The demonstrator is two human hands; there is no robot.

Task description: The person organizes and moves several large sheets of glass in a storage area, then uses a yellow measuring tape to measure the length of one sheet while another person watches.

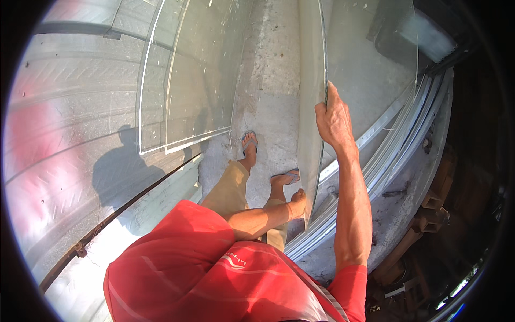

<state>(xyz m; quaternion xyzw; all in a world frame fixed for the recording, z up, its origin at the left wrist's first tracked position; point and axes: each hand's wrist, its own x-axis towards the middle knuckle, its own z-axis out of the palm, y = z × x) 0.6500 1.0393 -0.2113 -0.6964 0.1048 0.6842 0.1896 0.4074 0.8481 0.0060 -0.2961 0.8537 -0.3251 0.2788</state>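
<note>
A large sheet of glass [311,118] stands upright on edge in front of me, slightly right of centre, its long top edge running away from me. My right hand [336,119] is closed over that top edge, thumb on the left face and fingers on the right side. Low at the pane's near end, my left hand [298,204] is curled against its edge, with the fingertips partly hidden. Right of this sheet, another large glass pane [370,59] leans at a slant.
More glass panes [201,70] lean against the corrugated metal wall [75,118] on the left. Long pale metal profiles [399,145] lie in a bundle at the right, beside rusty square tubes [432,209]. My sandalled feet stand on the concrete floor [271,115] between the panes.
</note>
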